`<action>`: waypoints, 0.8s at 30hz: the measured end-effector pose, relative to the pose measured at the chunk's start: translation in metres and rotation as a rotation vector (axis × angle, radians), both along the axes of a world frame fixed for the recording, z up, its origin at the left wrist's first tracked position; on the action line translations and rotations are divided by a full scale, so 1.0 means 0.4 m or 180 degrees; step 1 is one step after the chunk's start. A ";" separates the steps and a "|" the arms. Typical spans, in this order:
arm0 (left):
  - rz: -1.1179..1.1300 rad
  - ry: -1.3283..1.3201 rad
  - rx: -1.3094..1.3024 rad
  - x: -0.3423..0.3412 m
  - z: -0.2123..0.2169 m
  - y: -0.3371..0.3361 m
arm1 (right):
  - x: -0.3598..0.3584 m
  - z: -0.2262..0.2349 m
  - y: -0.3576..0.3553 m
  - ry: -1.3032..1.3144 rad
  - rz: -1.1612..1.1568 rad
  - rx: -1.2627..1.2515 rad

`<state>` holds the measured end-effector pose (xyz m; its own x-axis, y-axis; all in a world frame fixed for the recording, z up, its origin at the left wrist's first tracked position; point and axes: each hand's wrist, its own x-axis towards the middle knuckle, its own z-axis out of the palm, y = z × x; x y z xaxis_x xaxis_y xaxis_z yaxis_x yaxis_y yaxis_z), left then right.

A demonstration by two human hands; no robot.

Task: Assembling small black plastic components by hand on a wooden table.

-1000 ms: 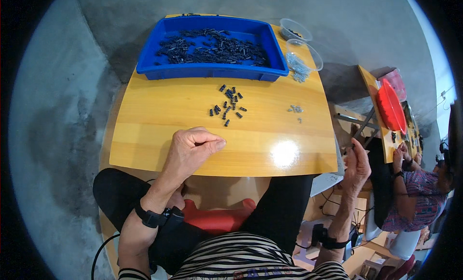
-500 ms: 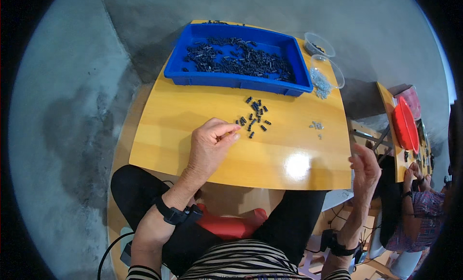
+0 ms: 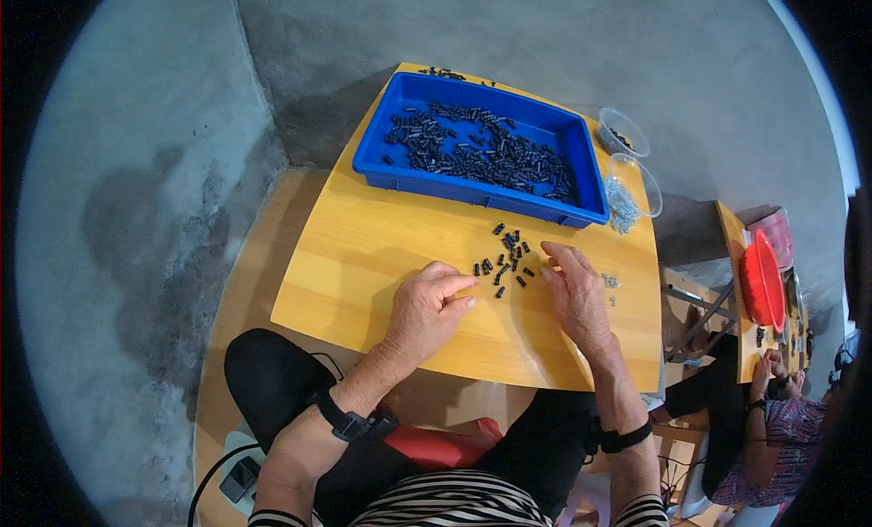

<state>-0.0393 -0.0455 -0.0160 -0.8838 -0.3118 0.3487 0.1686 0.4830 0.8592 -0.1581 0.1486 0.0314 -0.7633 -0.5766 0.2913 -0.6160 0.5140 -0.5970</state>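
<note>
Parts, small and black just right of frame centre, looked light, stiff and best pinched by their sides, my left grip and right grip both parted.

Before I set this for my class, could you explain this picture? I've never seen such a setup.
No machine here: these are a person's two bare hands, seen from above by the left of two head-worn fisheye cameras, which bends straight edges. On the yellow wood-grained table, the left hand and right hand rest on either side of a loose cluster of small black tubular pieces. Beyond stands a blue rectangular tray holding many more. Both hands are partly open; I see nothing plainly held.
</note>
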 end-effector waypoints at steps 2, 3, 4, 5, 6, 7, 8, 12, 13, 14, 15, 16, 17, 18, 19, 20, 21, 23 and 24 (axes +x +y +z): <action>-0.0084 0.0036 0.0076 0.003 -0.005 -0.008 | -0.018 -0.036 -0.007 0.0139 -0.0022 -0.0033; -0.0082 0.0029 0.0066 0.006 -0.004 -0.007 | -0.023 -0.052 -0.006 0.0269 -0.0044 -0.0058; -0.0109 -0.0014 0.0163 0.008 -0.001 -0.006 | -0.026 -0.063 -0.007 0.0262 -0.0045 -0.0068; -0.0137 -0.0055 0.0258 0.010 0.002 -0.006 | -0.026 -0.071 -0.010 0.0414 -0.0004 -0.0105; -0.0138 -0.0057 0.0252 0.009 0.003 -0.007 | -0.029 -0.075 -0.014 0.0569 0.0040 -0.0136; -0.0146 -0.0112 0.0197 0.007 0.005 -0.008 | -0.031 -0.076 -0.014 0.0569 0.0037 -0.0146; -0.0154 -0.0166 0.0139 0.005 0.009 -0.009 | -0.031 -0.076 -0.012 0.0514 -0.0015 -0.0260; -0.0323 -0.0330 0.0294 0.016 0.031 -0.021 | -0.031 -0.091 -0.010 0.0371 -0.0165 -0.0397; -0.0395 -0.0465 0.0391 0.025 0.039 -0.025 | -0.028 -0.088 -0.009 0.0369 -0.0174 -0.0417; -0.0462 -0.0602 0.0487 0.033 0.051 -0.033 | -0.023 -0.083 -0.014 0.0412 -0.0129 -0.0296; -0.0454 -0.0600 0.0452 0.043 0.074 -0.046 | -0.023 -0.076 -0.019 0.0462 -0.0076 -0.0188; -0.0678 -0.0588 0.0230 0.050 0.100 -0.064 | -0.028 -0.084 -0.018 0.0472 -0.0035 -0.0151; -0.0899 -0.0579 0.0007 0.060 0.129 -0.083 | -0.032 -0.084 -0.016 0.0470 -0.0034 -0.0180; -0.0877 -0.0607 -0.0021 0.072 0.166 -0.110 | -0.029 -0.085 -0.019 0.0495 -0.0045 -0.0153; -0.0821 -0.0803 0.0021 0.080 0.212 -0.138 | -0.027 -0.085 -0.022 0.0520 -0.0066 -0.0115; -0.0766 -0.1000 0.0063 0.088 0.263 -0.164 | -0.023 -0.081 -0.026 0.0496 -0.0062 -0.0137; -0.0555 -0.1069 -0.0094 0.089 0.310 -0.183 | -0.023 -0.075 -0.024 0.0467 -0.0072 -0.0124; -0.0304 -0.1159 -0.0263 0.076 0.382 -0.219 | -0.023 -0.071 -0.026 0.0415 -0.0046 -0.0132; -0.0186 -0.0993 -0.0464 0.053 0.398 -0.237 | -0.026 -0.076 -0.021 0.0397 -0.0085 -0.0132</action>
<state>-0.0182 -0.1402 0.1433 -0.9698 -0.2243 0.0959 -0.0603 0.6016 0.7965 -0.1684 0.1403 0.0011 -0.7345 -0.5421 0.4082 -0.6733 0.5075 -0.5377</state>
